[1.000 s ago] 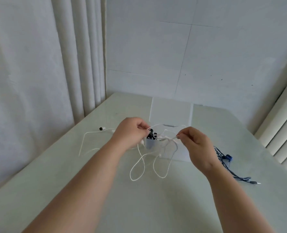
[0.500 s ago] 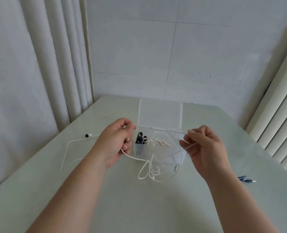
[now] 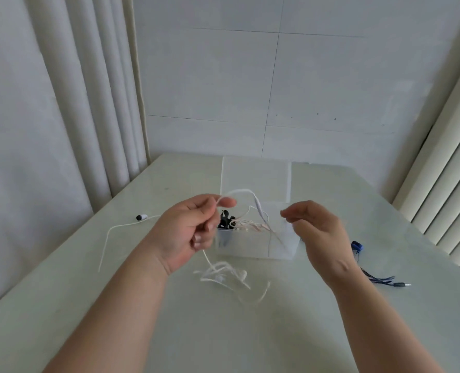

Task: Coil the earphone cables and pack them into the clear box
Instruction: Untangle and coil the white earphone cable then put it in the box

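Presently: left hand (image 3: 186, 232) pinching white earphone cable (image 3: 225, 273), loops lying before clear box (image 3: 255, 244) on surface (image 3: 223, 332); right hand (image 3: 317, 232) loosely spread, empty; blue earphones (image 3: 358, 247) right of box.

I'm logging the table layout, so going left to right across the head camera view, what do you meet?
Curtain → black-tipped plug of the white earphone cable → left hand → clear box → right hand → blue earphone cable → its jack → blinds.

Clear box (image 3: 254, 242) blocks centre; blue cable (image 3: 368, 273) right; table (image 3: 250, 332) free near.
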`<control>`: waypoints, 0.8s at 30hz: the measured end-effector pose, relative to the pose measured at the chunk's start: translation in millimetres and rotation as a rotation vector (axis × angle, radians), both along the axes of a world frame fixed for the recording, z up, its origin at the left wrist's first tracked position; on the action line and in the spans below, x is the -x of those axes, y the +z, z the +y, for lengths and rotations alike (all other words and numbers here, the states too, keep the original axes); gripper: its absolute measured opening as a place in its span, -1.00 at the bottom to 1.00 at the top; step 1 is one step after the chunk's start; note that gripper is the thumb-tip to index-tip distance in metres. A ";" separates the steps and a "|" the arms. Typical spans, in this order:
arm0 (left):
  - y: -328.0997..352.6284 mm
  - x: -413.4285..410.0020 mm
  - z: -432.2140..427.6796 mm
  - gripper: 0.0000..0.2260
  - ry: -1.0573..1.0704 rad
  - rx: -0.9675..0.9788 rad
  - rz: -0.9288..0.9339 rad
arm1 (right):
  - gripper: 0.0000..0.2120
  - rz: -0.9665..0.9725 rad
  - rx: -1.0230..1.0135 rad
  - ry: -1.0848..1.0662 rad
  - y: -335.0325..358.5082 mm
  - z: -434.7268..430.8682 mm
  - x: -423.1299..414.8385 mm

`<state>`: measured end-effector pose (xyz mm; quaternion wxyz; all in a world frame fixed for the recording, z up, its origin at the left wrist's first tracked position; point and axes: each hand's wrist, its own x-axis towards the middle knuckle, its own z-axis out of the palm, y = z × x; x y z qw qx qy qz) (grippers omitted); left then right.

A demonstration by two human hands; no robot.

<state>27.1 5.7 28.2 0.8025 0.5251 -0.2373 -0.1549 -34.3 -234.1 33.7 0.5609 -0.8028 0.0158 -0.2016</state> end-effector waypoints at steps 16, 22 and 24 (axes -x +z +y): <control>5.2 10.7 -22.1 -0.79 0.281 -0.100 -0.094 | -0.65 0.215 -0.153 0.648 -5.1 39.1 9.5; 8.0 9.4 -14.4 -0.81 0.338 -0.183 -0.077 | -0.78 0.129 -0.741 0.507 5.8 34.8 5.9; 8.7 10.3 -9.2 -0.87 0.309 -0.244 -0.151 | -0.75 0.133 -0.892 0.480 9.5 26.4 5.2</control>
